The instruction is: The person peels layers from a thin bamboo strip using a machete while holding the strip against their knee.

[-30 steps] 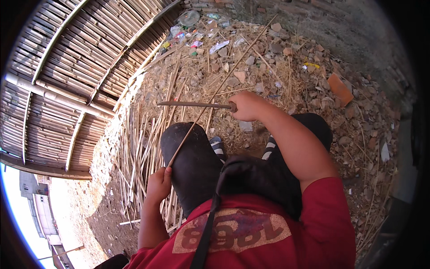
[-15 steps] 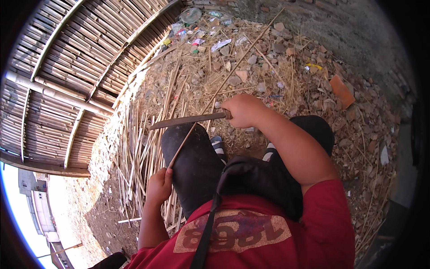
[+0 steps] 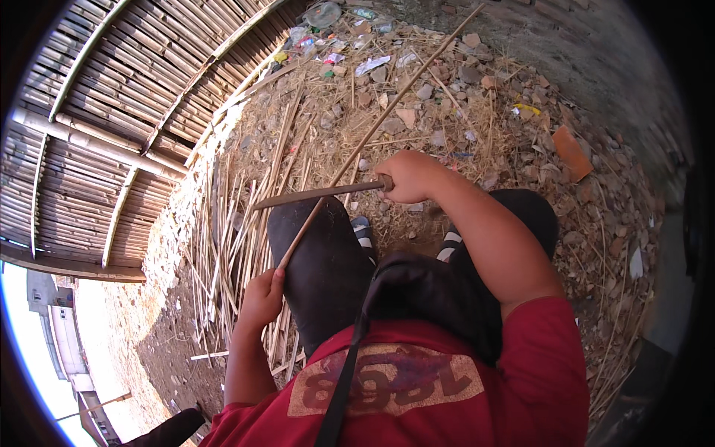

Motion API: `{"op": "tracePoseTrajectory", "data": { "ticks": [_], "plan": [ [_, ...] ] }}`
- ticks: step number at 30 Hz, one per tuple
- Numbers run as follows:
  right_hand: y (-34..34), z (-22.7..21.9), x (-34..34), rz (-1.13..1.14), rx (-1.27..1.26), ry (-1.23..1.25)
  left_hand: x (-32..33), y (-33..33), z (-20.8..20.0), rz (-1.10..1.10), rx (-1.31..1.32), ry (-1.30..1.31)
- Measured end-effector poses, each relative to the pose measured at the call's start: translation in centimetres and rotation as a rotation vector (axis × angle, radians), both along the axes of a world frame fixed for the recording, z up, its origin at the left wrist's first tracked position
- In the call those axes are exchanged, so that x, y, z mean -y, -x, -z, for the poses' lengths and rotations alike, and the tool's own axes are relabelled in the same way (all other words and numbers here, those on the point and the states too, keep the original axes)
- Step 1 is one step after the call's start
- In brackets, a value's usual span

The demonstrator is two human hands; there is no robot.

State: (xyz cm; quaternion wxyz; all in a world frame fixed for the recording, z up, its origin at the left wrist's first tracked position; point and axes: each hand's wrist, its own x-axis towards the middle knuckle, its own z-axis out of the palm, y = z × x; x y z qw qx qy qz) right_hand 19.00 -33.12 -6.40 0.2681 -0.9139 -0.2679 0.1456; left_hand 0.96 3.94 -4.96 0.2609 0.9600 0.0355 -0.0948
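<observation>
left hand grips strip | right hand grips knife | possibly a plastic container, contents unclear

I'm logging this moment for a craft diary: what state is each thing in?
Bamboo stick: uncut along its visible length, slanting
Long-bladed knife: unsheathed, crossing the stick; contact unclear
Left hand: closed on the stick's near end
Right hand: closed on the knife's handle
Bamboo strips: loose, lying on the ground
Brick-red slab: lying on rubble
</observation>
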Motion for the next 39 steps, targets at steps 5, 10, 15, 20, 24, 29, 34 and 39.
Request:
{"op": "tracePoseTrajectory", "data": {
  "ticks": [5,10,15,20,24,29,34,39],
  "plan": [
    [-1.8,1.9,2.1,0.134,-0.081,0.024,1.3,-0.4,-1.2,-0.049,-0.013,0.056],
    [1.1,-1.3,0.1,0.108,0.128,0.046,1.2,0.1,-0.7,-0.068,-0.001,0.008],
    [-0.3,-0.6,1.3,0.098,-0.02,0.07,1.4,0.1,-0.5,-0.034,0.051,-0.1],
    [-0.1,-0.3,0.8,0.169,-0.009,0.018,2.5,0.1,-1.5,-0.091,0.064,-0.024],
    [0.9,-1.4,-0.4,0.115,0.083,0.052,1.6,0.6,-0.2,-0.048,0.143,-0.155],
    [-2.1,1.2,3.7,0.176,0.002,0.056,2.0,-0.4,-1.6,-0.012,0.164,-0.238],
    [0.7,-1.0,0.3,0.123,0.087,0.033,1.5,0.1,-0.9,-0.019,0.138,-0.195],
    [-2.7,1.4,4.5,0.486,-0.063,-0.135,0.9,0.8,-0.5,0.008,0.162,-0.213]
  ]
}}
